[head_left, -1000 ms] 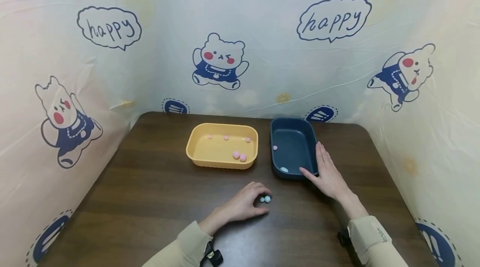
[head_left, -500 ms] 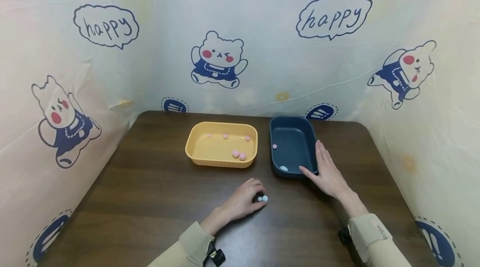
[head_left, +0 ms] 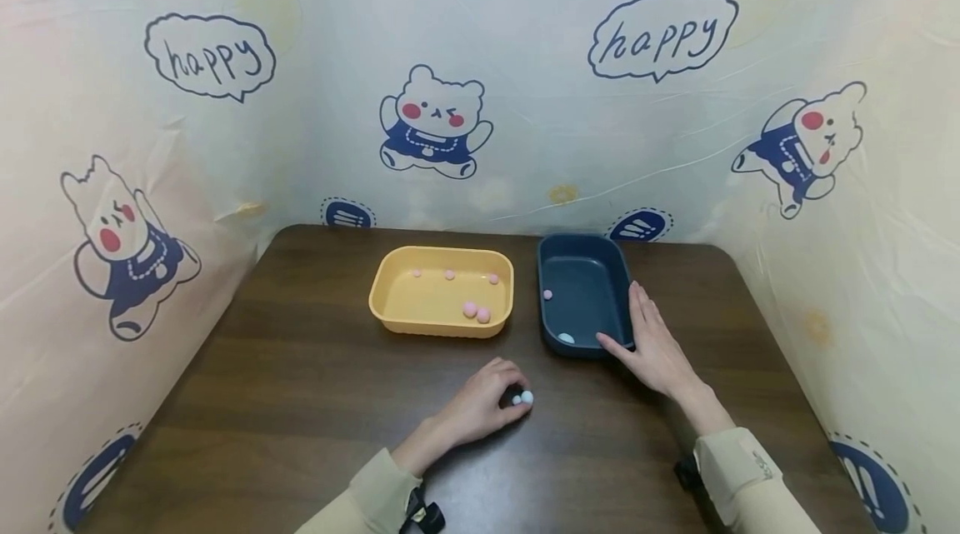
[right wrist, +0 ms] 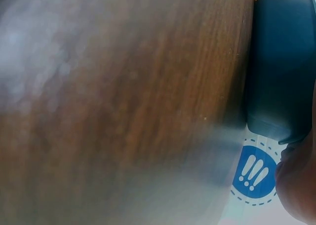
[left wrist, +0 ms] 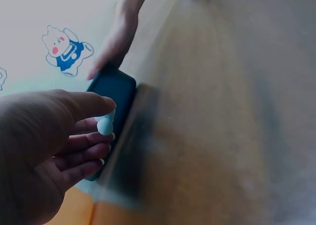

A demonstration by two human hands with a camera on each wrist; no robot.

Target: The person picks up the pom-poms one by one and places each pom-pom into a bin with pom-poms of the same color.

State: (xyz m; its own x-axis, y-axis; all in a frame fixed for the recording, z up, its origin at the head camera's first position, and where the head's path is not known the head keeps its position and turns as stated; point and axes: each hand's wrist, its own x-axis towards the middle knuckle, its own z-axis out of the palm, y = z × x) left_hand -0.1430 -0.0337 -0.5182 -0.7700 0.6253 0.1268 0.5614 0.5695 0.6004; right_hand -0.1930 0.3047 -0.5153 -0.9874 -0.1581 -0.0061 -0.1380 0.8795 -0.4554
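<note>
My left hand (head_left: 489, 405) is low over the table in front of the two trays, with thumb and fingers curled round two small light-blue balls (head_left: 527, 397). In the left wrist view the balls (left wrist: 105, 124) sit between the thumb tip and the fingers, one partly behind the other. My right hand (head_left: 657, 351) rests along the right side of the dark blue tray (head_left: 628, 269), its fingers straight and its thumb at the near right corner of the rim. Inside that tray are a pink ball (head_left: 547, 295) by the left wall and a pale blue piece (head_left: 566, 338) at the near end.
A yellow tray (head_left: 431, 327) stands left of the blue one, holding several pink balls (head_left: 469, 310) of two sizes. Both trays are on a dark brown wooden table (head_left: 300, 384). A printed curtain (head_left: 322, 101) hangs behind and beside the table.
My left hand's thumb and fingers have closed in round the light-blue balls, and the hand has shifted slightly left. My right hand stays at the blue tray.
</note>
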